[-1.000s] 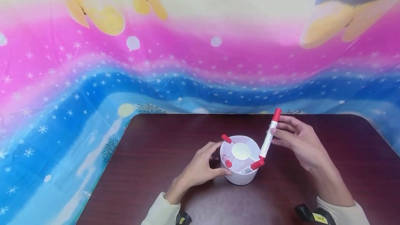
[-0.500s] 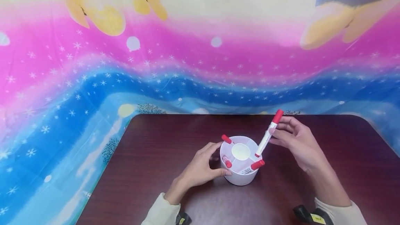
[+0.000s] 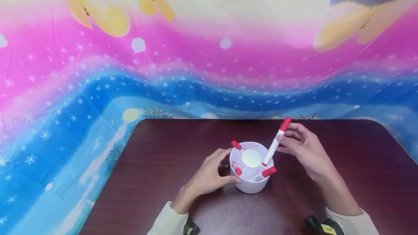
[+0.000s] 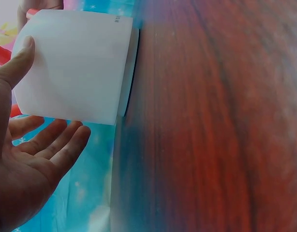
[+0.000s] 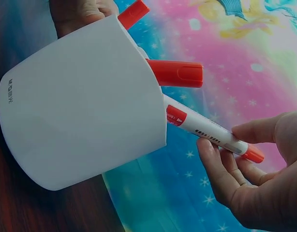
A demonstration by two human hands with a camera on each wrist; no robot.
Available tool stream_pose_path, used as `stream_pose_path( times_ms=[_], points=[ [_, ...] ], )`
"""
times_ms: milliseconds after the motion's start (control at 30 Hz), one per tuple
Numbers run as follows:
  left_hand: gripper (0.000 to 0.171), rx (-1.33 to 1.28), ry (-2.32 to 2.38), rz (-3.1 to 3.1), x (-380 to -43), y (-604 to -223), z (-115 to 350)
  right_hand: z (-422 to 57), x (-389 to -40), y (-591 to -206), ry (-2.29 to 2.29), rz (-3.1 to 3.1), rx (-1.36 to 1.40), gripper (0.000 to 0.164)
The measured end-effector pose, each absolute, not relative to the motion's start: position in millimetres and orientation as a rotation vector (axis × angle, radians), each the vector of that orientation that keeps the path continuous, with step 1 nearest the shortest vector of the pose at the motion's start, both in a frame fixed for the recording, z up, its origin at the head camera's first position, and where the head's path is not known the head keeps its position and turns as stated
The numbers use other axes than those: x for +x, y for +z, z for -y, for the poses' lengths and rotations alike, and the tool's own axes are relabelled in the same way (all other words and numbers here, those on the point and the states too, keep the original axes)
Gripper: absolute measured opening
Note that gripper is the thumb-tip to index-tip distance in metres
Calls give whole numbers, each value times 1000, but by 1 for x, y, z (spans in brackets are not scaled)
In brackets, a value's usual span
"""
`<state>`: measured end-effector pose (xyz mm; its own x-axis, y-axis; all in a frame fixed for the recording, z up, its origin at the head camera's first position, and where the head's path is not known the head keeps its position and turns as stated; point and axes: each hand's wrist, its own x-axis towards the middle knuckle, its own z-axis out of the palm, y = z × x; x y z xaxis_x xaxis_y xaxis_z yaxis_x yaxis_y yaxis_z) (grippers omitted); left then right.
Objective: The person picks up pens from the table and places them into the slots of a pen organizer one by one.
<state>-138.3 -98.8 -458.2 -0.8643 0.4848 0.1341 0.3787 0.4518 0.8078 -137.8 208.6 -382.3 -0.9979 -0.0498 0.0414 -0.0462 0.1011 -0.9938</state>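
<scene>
A round white pen holder (image 3: 250,186) stands on the table, with divided compartments around a round centre. My left hand (image 3: 212,173) holds it by its left side, thumb near the front rim and fingers round the far side; in the left wrist view the thumb lies on the white wall (image 4: 76,67). Between thumb and fingertips, my right hand (image 3: 305,149) pinches a white marker (image 3: 273,148) with a red cap, tilted, its lower end inside the right rim. The right wrist view shows this marker (image 5: 206,130) partly hidden behind the holder's edge.
Three more red-capped markers lean in the holder: one at the back left (image 3: 236,145), one at the front left (image 3: 238,170), one at the front right (image 3: 269,171). The dark wooden table (image 3: 176,137) meets a colourful printed cloth (image 3: 196,61) behind.
My right hand has moved left with the marker, bringing its lower end from outside the right rim to inside it. My left hand and the holder have stayed put.
</scene>
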Motion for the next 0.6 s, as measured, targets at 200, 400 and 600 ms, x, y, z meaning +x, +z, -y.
stream_pose_path(
  times_ms=[200,400,600],
  points=[
    [92,769,1388,-2577,-139,-459,99,-206,-138,-382,-2042,-2357,-77,40],
    [93,767,1390,-2569,-139,-460,99,-204,-139,-383,-1944,-2394,-29,47],
    [92,763,1399,-2559,-138,-459,99,-202,-140,-385,-1897,-2391,-36,50]
  ],
)
